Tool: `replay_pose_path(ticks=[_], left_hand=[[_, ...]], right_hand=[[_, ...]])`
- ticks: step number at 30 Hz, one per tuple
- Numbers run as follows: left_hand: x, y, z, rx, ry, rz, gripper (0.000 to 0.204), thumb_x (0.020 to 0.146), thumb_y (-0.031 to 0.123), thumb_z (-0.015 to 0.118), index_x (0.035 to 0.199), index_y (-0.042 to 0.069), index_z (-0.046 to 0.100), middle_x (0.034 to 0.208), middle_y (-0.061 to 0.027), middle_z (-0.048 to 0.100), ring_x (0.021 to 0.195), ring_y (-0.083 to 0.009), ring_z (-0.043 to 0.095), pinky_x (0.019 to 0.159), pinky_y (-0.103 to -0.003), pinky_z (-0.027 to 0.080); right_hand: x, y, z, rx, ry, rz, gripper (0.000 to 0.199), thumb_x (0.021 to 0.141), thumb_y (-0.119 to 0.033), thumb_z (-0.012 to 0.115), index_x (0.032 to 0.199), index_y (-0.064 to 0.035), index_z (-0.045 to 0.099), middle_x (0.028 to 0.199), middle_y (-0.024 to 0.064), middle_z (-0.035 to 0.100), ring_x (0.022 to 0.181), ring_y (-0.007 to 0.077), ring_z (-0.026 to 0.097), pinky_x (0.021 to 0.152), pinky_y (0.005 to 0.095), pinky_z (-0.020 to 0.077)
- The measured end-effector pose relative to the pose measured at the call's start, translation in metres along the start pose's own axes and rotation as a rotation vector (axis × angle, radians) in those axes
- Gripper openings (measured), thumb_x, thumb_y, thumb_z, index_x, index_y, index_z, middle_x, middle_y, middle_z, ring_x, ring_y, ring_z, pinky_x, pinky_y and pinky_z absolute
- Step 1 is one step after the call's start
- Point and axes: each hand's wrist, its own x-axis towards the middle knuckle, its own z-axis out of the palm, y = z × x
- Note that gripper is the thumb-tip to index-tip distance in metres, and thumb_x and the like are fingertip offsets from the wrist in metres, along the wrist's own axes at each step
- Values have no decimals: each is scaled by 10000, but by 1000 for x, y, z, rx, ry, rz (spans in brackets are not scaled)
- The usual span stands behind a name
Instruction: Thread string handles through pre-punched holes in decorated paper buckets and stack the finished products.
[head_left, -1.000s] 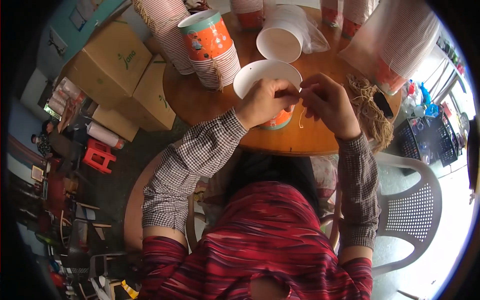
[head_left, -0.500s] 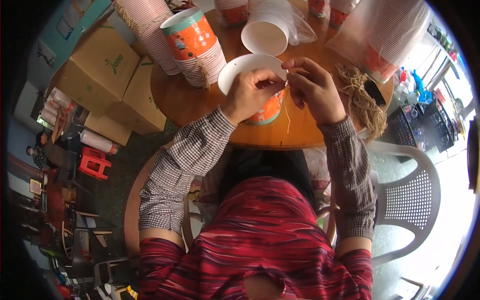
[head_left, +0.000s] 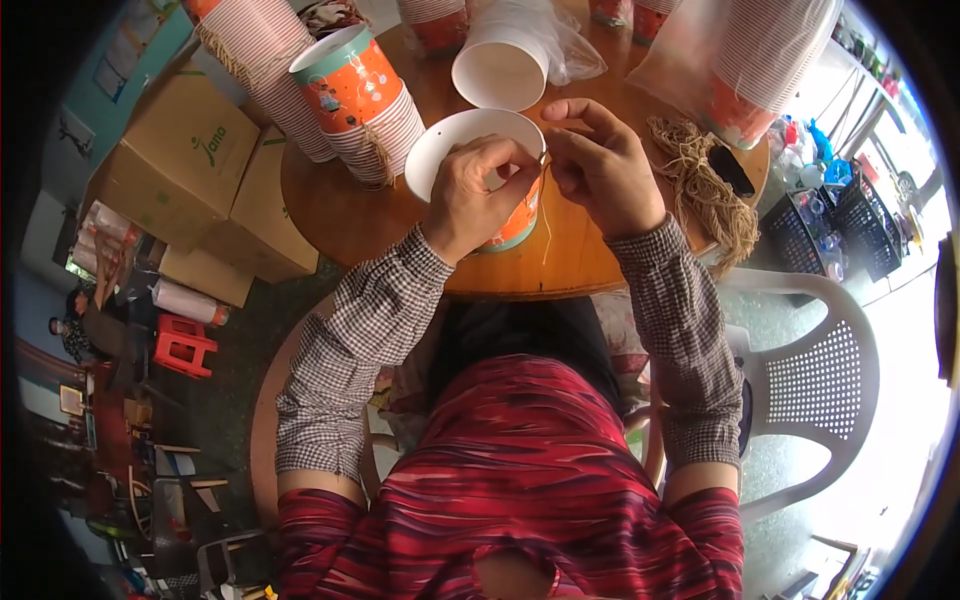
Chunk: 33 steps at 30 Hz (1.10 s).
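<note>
A paper bucket (head_left: 428, 150) with a white inside and an orange and green printed outside stands on the round wooden table (head_left: 400, 240) in front of me. My left hand (head_left: 480, 195) is over its near rim, with thumb and forefinger pinched on a thin pale cord (head_left: 547, 225). The cord's loose end hangs down outside the bucket. Close by on the right, my right hand (head_left: 605, 165) has its fingers curled in at the upper part of the cord, its forefinger raised. The fingertips partly hide the cord where the hands meet.
Stacked buckets (head_left: 375, 110) with cords stand left, and bagged stacks (head_left: 765, 70) at the far right. A white bucket (head_left: 500, 75) lies tipped beyond. A bundle of cords (head_left: 700, 185) lies right. Cardboard boxes (head_left: 185, 170) and a plastic chair (head_left: 815, 385) flank the table.
The whole view has shifted, so the table and hands appear slightly further left. Both hands remain at the cord near the bucket's rim, the right with its fingers slightly shifted.
</note>
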Motion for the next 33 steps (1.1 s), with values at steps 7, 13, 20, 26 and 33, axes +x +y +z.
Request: replay_pose_path(ticks=[7,13,20,26,33], left_hand=[[1,-2,2,-26,69,-40,65,768,57,664,800,34,612,723,-60,631,641,-201,597,612,-324,476],[-23,-14,11,32,5,-115,102,780,102,636,741,49,557,716,-51,594,693,-219,579,678,-342,456],[-33,-13,10,278,-2,-79,68,794,106,617,775,79,557,753,-41,609,776,-234,610,754,-343,428],[-40,-17,10,342,-14,-10,101,803,104,629,896,100,591,816,-28,651,800,-209,629,825,-346,412],[-41,-7,15,385,51,-19,175,803,139,667,966,118,608,845,10,666,836,-167,632,905,-370,365]], right_hand=[[10,-6,5,27,1,-44,183,855,-19,583,1029,13,538,651,26,530,471,88,459,410,218,331],[13,-38,11,24,18,-160,130,915,-54,529,1035,-32,575,686,-6,502,510,75,433,432,186,322],[6,-62,9,140,68,-134,54,907,-47,558,955,-64,575,668,-14,524,484,78,439,422,202,329],[9,-50,-2,37,-48,-230,152,947,-90,507,1061,-31,587,685,-17,462,541,66,417,442,188,321],[8,-52,5,135,-135,-206,117,904,-69,560,1004,-15,587,689,11,517,548,103,501,462,209,367]])
